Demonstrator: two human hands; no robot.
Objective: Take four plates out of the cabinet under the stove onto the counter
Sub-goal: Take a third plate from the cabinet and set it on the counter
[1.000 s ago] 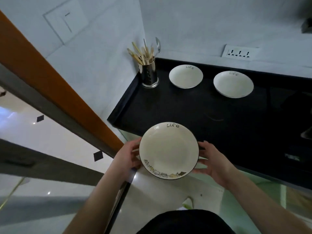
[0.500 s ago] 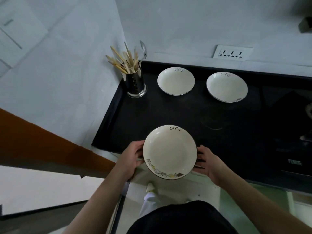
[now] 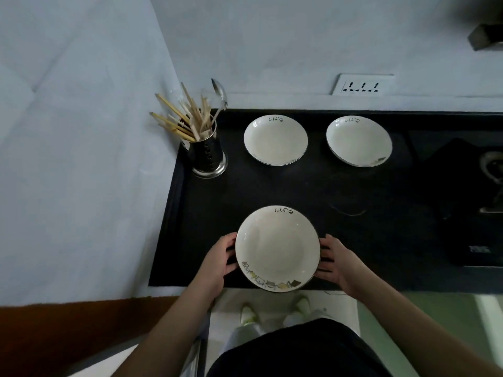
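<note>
The utensil holder (image 3: 207, 155) stands in the worktop's far corner, well beyond and slightly left of the left hand, clear of the placement area.

The left hand (image 3: 217, 263) grasps the left rim of the near plate (image 3: 277, 247), thumb curled toward the upper edge and fingers wrapped under the side. The grip sits at the rim because the plate is shallow and wide, and an edge hold keeps the fingers off the eating surface.

The near plate lies between the two hands, over the front part of the worktop (image 3: 381, 227), level, with its lettering on the far edge. Whether its base already touches the worktop cannot be told from this view.

The right hand (image 3: 336, 263) grasps the opposite rim, fingers spread and curled under the right side. Opposed holds balance the load and allow a flat descent (a single-sided hold would tilt the plate).

Beyond the hands, near the back wall, stand two more plates: the left plate (image 3: 275, 140) straight ahead of the held one, the right plate (image 3: 358, 140) ahead of and to the right of the right hand. They sit apart, not stacked.

Judgement: this is the third of four plates, in the setting-down step. One plate remains to be fetched. Risk: fingers trapped under the rim on release.
</note>
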